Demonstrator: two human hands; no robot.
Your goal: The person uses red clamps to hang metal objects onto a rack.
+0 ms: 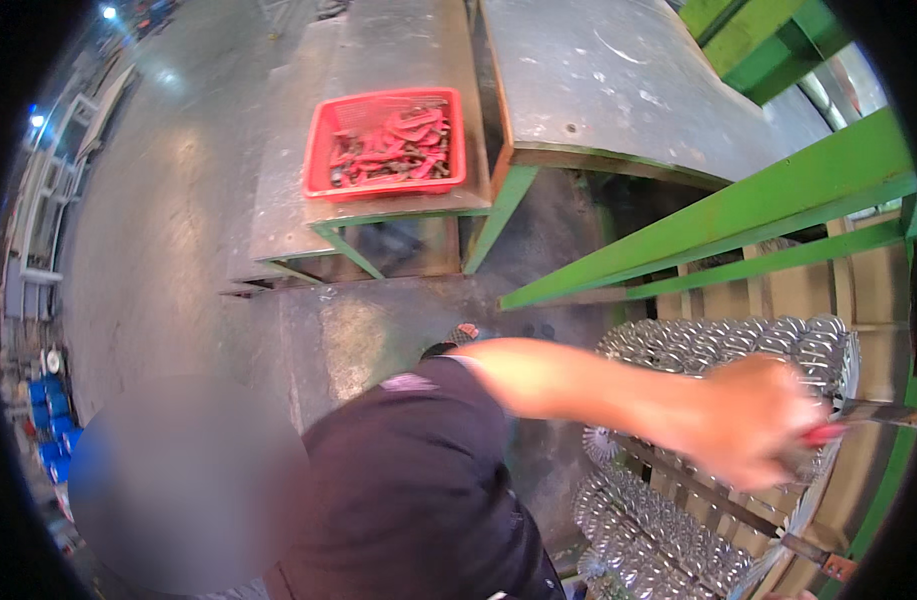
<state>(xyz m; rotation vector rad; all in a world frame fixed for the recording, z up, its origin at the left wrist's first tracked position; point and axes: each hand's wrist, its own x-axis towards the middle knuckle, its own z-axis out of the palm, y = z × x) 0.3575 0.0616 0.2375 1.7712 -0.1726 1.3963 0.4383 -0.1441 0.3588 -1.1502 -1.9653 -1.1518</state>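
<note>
Neither of my own hands can be made out. A small skin-coloured patch at the bottom right edge is too little to assign. At the lower left stands a co-worker in a dark shirt (408,490), head blurred. From that shirt a bare arm reaches right, over rows of shiny metal coils (718,340). The co-worker's hand (758,420) is smeared by motion and closed around something, with a small red end (823,433) showing beside it. More shiny coils (658,530) sit in a lower row.
A red plastic basket (386,190) with several pink and dark pieces stands on a low metal bench (398,50). Beside it is a larger metal-topped table (618,80). Green steel beams (718,215) cross the right side. Blue containers (53,420) stand far left.
</note>
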